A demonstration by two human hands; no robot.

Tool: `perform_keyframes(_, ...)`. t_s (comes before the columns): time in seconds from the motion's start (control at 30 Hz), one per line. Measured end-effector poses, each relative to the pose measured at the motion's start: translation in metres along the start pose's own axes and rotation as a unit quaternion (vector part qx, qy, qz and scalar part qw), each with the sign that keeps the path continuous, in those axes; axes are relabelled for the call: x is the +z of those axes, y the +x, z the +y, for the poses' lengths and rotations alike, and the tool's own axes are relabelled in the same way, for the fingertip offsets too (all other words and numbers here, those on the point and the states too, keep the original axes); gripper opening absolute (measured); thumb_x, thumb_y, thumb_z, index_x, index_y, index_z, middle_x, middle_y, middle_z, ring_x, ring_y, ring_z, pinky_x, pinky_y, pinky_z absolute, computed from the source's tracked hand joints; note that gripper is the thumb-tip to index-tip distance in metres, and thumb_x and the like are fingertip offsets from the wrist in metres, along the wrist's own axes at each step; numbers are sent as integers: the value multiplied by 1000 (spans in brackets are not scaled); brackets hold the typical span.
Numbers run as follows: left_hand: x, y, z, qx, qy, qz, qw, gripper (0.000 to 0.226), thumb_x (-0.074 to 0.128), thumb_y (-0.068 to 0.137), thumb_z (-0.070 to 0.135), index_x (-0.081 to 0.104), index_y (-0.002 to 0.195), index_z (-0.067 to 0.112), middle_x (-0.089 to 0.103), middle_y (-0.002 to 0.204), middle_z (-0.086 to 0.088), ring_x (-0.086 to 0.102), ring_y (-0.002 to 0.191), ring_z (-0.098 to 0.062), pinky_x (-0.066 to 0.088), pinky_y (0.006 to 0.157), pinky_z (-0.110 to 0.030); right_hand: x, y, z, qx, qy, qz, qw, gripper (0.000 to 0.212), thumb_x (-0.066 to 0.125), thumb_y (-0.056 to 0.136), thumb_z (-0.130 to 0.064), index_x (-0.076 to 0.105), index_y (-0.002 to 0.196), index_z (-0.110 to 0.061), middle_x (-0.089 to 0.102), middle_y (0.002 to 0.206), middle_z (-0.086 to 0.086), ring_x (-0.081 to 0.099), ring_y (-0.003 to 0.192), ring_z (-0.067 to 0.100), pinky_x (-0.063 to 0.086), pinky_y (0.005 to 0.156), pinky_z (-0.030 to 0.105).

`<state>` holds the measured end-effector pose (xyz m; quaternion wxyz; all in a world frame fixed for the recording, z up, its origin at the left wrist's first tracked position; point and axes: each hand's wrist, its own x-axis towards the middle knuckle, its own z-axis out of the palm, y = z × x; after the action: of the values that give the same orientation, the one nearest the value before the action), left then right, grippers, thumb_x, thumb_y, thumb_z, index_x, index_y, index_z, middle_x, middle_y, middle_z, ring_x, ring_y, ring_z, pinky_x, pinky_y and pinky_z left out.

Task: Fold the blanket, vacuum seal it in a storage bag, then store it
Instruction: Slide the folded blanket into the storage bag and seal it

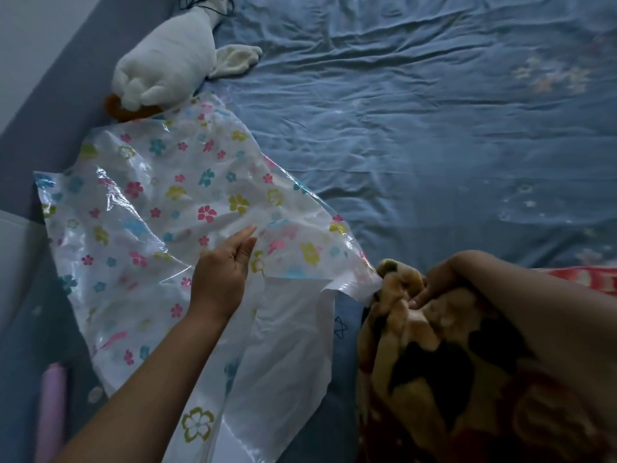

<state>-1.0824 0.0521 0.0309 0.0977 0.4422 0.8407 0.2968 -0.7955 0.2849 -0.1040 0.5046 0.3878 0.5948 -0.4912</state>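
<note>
No brand or legible writing showing anywhere; only a small dark star-like mark on the sheet near the bag's mouth.

Going L to R: pale lilac cylinder lying at bottom-left edge of the bed. White plush toy w/ orange feet resting top-left against the grey padded bed frame. Clear storage bag w/ pink, blue & yellow-green flower print spreading across the left half of the bed, crinkled, open end toward the camera. Left hand reaching under the bag's top layer, fingers straight, lifting it, not gripping. Right hand clutching the folded blanket, tan/brown/red fleece, at bottom right, its corner touching the bag's mouth. Wrinkled blue bed sheet w/ faint floral print covering the mattress. Dim room light.
</note>
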Motion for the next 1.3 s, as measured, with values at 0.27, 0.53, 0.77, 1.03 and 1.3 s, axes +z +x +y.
perform_keyframes(0.27, -3, -44, 22, -28, 25, -4, 999, 34, 49, 100, 29, 63, 129, 17, 69, 115, -18, 64, 104, -36, 45, 76, -33, 52, -49, 8, -86, 19, 38, 995, 72, 84, 56, -57, 63, 113, -18, 71, 106, 0, 67, 99, 16, 52, 91, 36)
perform_keyframes(0.53, -22, -66, 50, -9, 39, -37, 998, 36, 46, 100, 39, 65, 126, 24, 68, 121, -9, 64, 109, -33, 52, 84, -40, 104, -99, 15, -191, -1, 165, 968, 70, 85, 39, -60, 74, 95, -22, 74, 97, -3, 68, 95, 14, 53, 91, 31)
perform_keyframes(0.77, -21, -100, 79, 8, 23, -96, 995, 36, 45, 101, 38, 65, 127, 22, 67, 124, -8, 61, 114, -30, 48, 85, -35, 142, -161, -7, -281, 29, 134, 950, 29, 87, 56, -28, 74, 80, -19, 74, 81, -6, 69, 82, 14, 55, 81, 30)
perform_keyframes(1.03, -30, -125, 64, -12, -39, -92, 995, 34, 45, 102, 34, 68, 121, 18, 72, 113, -9, 66, 102, -27, 48, 75, -29, 164, -259, -48, -478, 35, 61, 876, 34, 85, 54, -17, 72, 85, -9, 75, 86, 2, 69, 76, 13, 55, 68, 24)
perform_keyframes(1.3, -57, -112, 54, -71, -93, -40, 992, 32, 46, 102, 29, 68, 121, 16, 70, 117, -6, 58, 95, -10, 41, 70, -17, 134, -186, -69, -442, 164, 111, 875, 36, 83, 56, -26, 73, 87, -11, 73, 89, 5, 68, 82, 16, 55, 78, 33)
